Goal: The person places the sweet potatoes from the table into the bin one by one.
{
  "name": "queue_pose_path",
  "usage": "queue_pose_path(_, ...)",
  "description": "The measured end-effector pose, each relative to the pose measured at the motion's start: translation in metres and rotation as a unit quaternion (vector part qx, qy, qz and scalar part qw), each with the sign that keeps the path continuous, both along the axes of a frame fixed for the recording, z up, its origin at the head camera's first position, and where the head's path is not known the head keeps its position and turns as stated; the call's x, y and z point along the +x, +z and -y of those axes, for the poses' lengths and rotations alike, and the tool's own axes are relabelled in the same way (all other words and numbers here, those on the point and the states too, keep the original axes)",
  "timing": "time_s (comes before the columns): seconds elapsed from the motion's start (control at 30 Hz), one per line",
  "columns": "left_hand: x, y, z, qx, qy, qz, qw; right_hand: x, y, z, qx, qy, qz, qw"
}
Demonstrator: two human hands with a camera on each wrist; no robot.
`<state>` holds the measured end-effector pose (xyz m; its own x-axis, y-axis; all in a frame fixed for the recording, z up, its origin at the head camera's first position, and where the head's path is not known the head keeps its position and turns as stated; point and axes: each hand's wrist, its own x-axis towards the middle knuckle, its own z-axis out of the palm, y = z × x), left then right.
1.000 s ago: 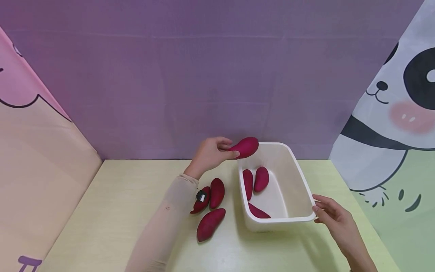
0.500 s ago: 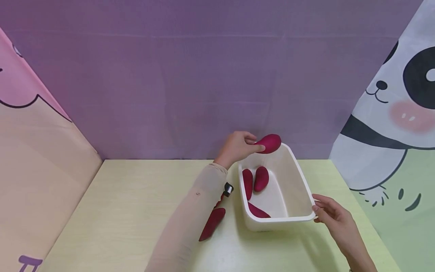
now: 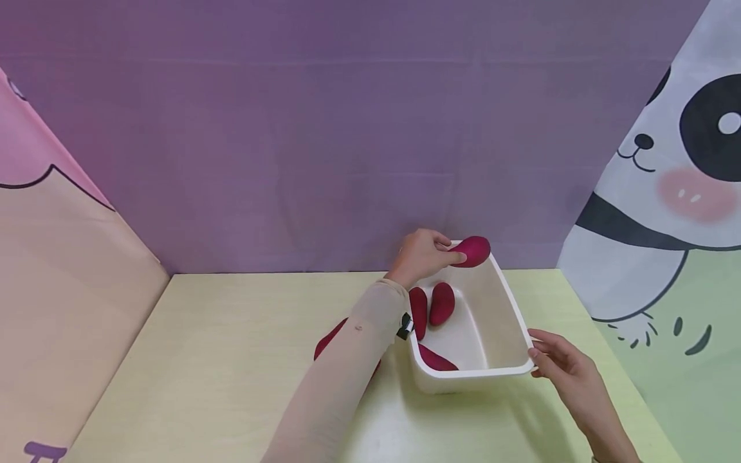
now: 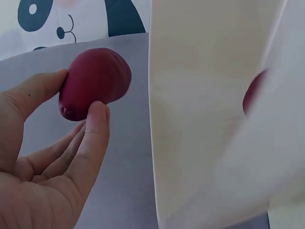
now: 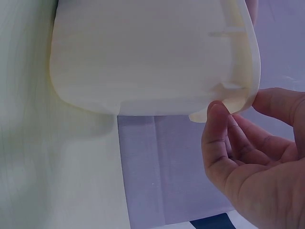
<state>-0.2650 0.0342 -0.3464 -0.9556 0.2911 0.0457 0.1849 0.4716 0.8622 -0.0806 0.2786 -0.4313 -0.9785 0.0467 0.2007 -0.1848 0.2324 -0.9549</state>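
Note:
My left hand pinches a red sweet potato between thumb and fingers, over the far rim of a white plastic bin. The left wrist view shows that sweet potato held at one end. Inside the bin lie three more: a sweet potato near the middle, another by the left wall, and one partly hidden by the near wall. With thumb and fingers my right hand grips the bin's near right corner; the right wrist view shows its fingers at the rim.
More sweet potatoes lie on the pale table left of the bin, mostly hidden under my left forearm. A purple backdrop stands close behind the table, with printed panels on both sides.
My left hand has carried the sweet potato rightward, from beside the bin's far left corner to over its far rim. The right hand stays at the bin's corner. The head view has shifted slightly.

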Motion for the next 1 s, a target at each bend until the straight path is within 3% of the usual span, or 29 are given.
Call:
queue_pose_path(0.47,0.002,0.006,-0.015,-0.014,-0.022,-0.009,0.9996,0.002,0.001,0.004,0.008,-0.006,0.004,1.000)
queue_pose_path(0.73,0.003,-0.003,-0.016,-0.035,-0.027,0.018,0.9989,0.003,0.001,0.005,0.018,-0.007,0.008,1.000)
queue_pose_path(1.0,0.002,-0.006,-0.018,-0.043,-0.023,0.015,0.9987,0.002,0.002,0.005,0.021,-0.005,0.008,1.000)
